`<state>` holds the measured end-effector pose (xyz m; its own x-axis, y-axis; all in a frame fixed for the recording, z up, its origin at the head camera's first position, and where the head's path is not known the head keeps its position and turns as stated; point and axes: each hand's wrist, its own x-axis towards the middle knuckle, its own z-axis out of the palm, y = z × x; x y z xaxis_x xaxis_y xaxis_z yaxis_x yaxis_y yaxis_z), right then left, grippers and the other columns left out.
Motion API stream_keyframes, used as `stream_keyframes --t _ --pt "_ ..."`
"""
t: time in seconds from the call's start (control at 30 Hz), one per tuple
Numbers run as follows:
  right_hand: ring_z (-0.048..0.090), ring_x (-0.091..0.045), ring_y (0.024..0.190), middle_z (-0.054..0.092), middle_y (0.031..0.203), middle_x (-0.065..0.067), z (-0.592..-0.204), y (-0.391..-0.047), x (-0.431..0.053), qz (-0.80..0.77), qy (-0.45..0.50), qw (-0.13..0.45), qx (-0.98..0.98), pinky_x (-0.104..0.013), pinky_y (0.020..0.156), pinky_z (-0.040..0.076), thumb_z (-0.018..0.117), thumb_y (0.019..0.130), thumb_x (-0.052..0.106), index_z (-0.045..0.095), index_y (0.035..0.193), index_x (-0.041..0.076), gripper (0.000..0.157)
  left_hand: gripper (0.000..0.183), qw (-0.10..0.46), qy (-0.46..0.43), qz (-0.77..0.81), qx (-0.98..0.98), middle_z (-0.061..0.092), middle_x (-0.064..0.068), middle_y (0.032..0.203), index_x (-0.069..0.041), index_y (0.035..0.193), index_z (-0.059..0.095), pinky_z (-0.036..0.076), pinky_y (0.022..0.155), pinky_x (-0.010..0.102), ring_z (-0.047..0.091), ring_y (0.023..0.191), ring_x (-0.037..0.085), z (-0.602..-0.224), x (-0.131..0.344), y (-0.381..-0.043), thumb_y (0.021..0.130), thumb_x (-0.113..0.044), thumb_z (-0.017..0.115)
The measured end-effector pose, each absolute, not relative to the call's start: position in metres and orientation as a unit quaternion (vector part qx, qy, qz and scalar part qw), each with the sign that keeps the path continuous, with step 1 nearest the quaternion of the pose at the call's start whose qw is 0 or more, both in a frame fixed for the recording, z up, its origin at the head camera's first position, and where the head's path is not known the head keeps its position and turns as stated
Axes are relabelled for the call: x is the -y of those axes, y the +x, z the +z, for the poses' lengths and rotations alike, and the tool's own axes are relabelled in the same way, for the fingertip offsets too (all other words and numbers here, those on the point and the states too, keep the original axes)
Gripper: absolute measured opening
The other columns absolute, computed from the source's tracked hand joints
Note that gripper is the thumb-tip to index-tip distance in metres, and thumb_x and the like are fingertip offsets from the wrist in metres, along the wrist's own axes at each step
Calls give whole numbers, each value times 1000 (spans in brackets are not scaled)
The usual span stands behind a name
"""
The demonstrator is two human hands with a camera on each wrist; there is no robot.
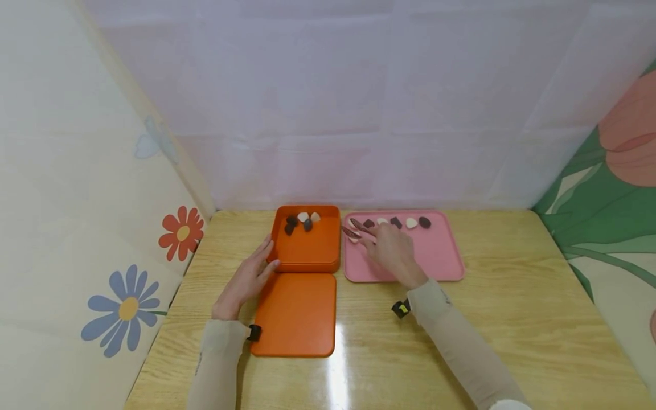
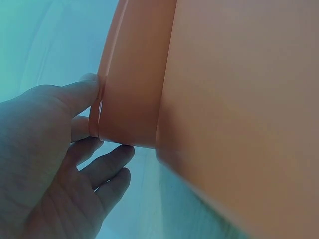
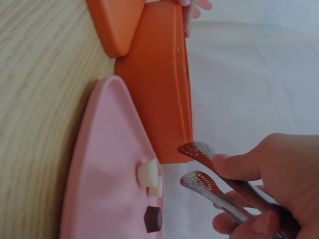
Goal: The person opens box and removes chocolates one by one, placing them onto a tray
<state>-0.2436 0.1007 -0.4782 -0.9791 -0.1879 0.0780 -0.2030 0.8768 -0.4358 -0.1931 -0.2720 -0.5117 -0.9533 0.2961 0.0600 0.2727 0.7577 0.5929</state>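
Observation:
My left hand (image 1: 246, 280) rests at the near left corner of an orange box (image 1: 307, 266). Its thumb touches the rim, and the other fingers lie along the outside wall. In my right hand (image 1: 393, 249) I hold metal tongs (image 3: 200, 183) with perforated tips. The tong tips stand apart above the left end of a pink tray (image 1: 371, 270), nothing between them. Below them lie white chocolate-like pieces (image 3: 148, 173). A dark piece (image 3: 153, 219) is beside these, and more dark and white pieces line the tray's far side. Several such pieces sit in the far part of the box.
An orange lid (image 1: 296, 316) lies flat on the wooden table (image 1: 512, 273), directly in front of the box. Box and tray stand side by side, close to the pale back wall (image 1: 333, 114). Flower-printed cloth (image 1: 128, 310) hangs on the left and right.

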Motion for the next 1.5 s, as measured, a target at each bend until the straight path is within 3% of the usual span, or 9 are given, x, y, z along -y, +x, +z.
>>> stream_keyframes --t 0.2,0.43,0.7,0.83,1.0,1.2,1.5 --pt "46 -14 48 62 78 -7 -470 -248 -94 231 107 22 967 -27 37 33 69 104 43 76 136 17 42 69 23 152 316 -936 18 15 179 -1 168 26 29 128 61 24 163 39 -512 271 -195 113 -32 55" --pt "44 -14 45 59 63 -2 -461 -253 -82 238 140 44 960 -27 38 30 69 104 39 84 115 16 30 69 18 148 318 -936 18 15 179 0 168 27 27 128 61 24 163 40 -513 273 -195 113 -30 57" --pt "40 -12 41 57 61 0 -456 -258 -65 251 150 45 955 -25 35 26 69 104 44 83 119 21 31 69 22 144 320 -936 17 14 179 0 168 26 28 127 61 24 163 40 -513 276 -191 113 -29 57" --pt "41 -13 45 61 68 1 -455 -261 -57 241 150 40 958 -26 38 28 69 105 44 80 126 22 33 69 22 146 326 -934 17 14 179 0 168 26 29 127 61 24 163 39 -513 276 -192 113 -29 57" --pt "48 -12 49 67 78 2 -454 -264 -47 245 142 18 959 -25 40 32 70 104 45 80 117 18 32 68 22 148 328 -933 17 15 179 0 168 26 30 127 61 24 163 40 -513 276 -193 113 -29 55" --pt "41 -9 45 63 68 1 -452 -268 -38 251 147 -3 957 -22 37 29 68 105 44 80 125 14 37 67 19 151 326 -933 18 16 179 1 167 27 31 126 61 25 162 40 -512 276 -193 113 -27 55" --pt "48 -9 45 62 65 2 -459 -272 -30 238 143 -8 961 -22 39 32 68 105 43 79 109 13 33 68 19 155 328 -932 18 15 178 0 167 27 31 126 61 25 162 40 -513 274 -193 113 -29 56"
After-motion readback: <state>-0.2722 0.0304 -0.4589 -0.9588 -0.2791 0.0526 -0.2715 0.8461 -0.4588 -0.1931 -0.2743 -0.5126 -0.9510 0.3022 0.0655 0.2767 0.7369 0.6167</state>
